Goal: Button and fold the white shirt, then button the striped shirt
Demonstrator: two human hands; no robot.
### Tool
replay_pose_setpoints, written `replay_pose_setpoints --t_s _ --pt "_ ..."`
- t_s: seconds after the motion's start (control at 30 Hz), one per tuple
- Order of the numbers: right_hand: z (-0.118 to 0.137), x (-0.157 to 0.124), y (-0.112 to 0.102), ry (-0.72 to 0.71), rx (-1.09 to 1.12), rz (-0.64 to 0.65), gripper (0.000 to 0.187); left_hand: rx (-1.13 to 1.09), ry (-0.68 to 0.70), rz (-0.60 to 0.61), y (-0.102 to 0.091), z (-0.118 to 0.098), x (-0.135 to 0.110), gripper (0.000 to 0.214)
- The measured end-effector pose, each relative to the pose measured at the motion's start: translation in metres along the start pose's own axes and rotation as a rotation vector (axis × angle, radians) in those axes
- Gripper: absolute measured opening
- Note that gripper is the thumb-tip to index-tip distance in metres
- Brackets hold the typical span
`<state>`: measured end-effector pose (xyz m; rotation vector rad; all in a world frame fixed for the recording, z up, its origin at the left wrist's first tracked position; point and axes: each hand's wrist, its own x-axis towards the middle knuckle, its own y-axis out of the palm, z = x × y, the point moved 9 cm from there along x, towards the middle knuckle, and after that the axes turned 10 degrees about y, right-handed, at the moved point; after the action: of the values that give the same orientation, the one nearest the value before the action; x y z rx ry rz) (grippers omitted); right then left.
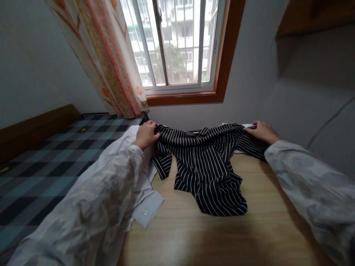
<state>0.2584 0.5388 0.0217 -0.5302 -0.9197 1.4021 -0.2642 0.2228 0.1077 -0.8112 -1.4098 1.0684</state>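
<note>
A black shirt with thin white stripes [205,166] lies spread over the far part of a light wooden table [172,236], its hem toward me. My left hand [146,135] is closed on the shirt's left shoulder. At the opposite shoulder, my right hand [263,132] grips the striped cloth, fingers bent over it. One short sleeve hangs down beside my left hand. Under my left forearm lies a white shirt [148,208] with a buttoned cuff, partly hidden by my sleeve. Some white cloth also shows behind the striped shirt, near my right hand.
To the left is a bed with a checked cover [55,166] and a wooden headboard [36,123]. A flowered curtain [108,62] hangs beside the window [177,48] behind the table. A wall stands close on the right, with a wooden shelf [313,18] high up.
</note>
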Motion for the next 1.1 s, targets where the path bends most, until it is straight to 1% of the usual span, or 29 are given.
replay_pose_setpoints --t_s 0.07,0.1,0.13,0.17,0.23,0.27,0.3,0.33,0.43,0.5,0.53,0.63,0.67,0.73,0.8,0.87,0.93,0.97,1.0,1.03,1.1 --pt "0.026 -0.011 -0.001 -0.105 -0.119 -0.108 0.052 0.026 0.121 0.028 0.003 -0.024 0.001 0.039" --pt "0.043 -0.017 0.003 -0.172 -0.156 -0.111 0.051 0.02 0.159 0.062 0.008 -0.034 0.002 0.038" --pt "0.06 -0.024 0.012 -0.242 -0.174 -0.067 0.049 0.01 0.166 0.108 0.014 -0.042 0.004 0.039" --pt "0.076 -0.03 0.025 -0.292 -0.186 0.019 0.047 0.002 0.143 0.16 0.021 -0.046 0.007 0.042" --pt "0.101 -0.039 0.053 -0.31 -0.229 0.202 0.043 -0.002 0.037 0.253 0.037 -0.048 0.013 0.052" --pt "0.11 -0.042 0.064 -0.302 -0.261 0.253 0.043 0.0 -0.02 0.283 0.044 -0.047 0.017 0.057" --pt "0.117 -0.042 0.072 -0.268 -0.28 0.272 0.046 0.003 -0.067 0.298 0.05 -0.046 0.02 0.06" --pt "0.123 -0.041 0.078 -0.23 -0.287 0.263 0.049 0.002 -0.101 0.307 0.056 -0.045 0.024 0.062" --pt "0.131 -0.035 0.085 -0.134 -0.302 0.188 0.055 -0.009 -0.153 0.341 0.072 -0.043 0.032 0.061" --pt "0.133 -0.033 0.09 -0.137 -0.353 0.183 0.058 -0.021 -0.156 0.373 0.081 -0.043 0.034 0.056" --pt "0.133 -0.034 0.093 -0.155 -0.388 0.199 0.056 -0.03 -0.153 0.382 0.084 -0.043 0.034 0.052" --pt "0.134 -0.038 0.098 -0.203 -0.461 0.241 0.035 -0.068 -0.146 0.382 0.09 -0.044 0.034 0.037" --pt "0.135 -0.038 0.098 -0.208 -0.462 0.237 0.031 -0.078 -0.147 0.378 0.091 -0.043 0.035 0.033" --pt "0.135 -0.035 0.094 -0.19 -0.417 0.191 0.029 -0.089 -0.156 0.362 0.09 -0.041 0.036 0.029" --pt "0.134 -0.029 0.085 -0.132 -0.307 0.111 0.032 -0.112 -0.188 0.311 0.086 -0.035 0.04 0.03" --pt "0.131 -0.022 0.076 -0.065 -0.157 0.033 0.035 -0.179 -0.244 0.197 0.077 -0.028 0.045 0.033" --pt "0.131 -0.017 0.072 -0.036 -0.016 -0.001 0.039 -0.268 -0.285 0.071 0.069 -0.024 0.049 0.033" --pt "0.131 -0.016 0.073 -0.033 0.029 0.01 0.042 -0.305 -0.287 0.034 0.067 -0.024 0.051 0.034" --pt "0.132 -0.017 0.077 -0.036 0.05 0.042 0.047 -0.328 -0.274 0.029 0.068 -0.026 0.052 0.036" --pt "0.134 -0.019 0.082 -0.046 0.045 0.091 0.054 -0.344 -0.25 0.051 0.071 -0.03 0.052 0.041" --pt "0.139 -0.03 0.094 -0.102 -0.024 0.189 0.07 -0.358 -0.174 0.148 0.081 -0.041 0.048 0.054"
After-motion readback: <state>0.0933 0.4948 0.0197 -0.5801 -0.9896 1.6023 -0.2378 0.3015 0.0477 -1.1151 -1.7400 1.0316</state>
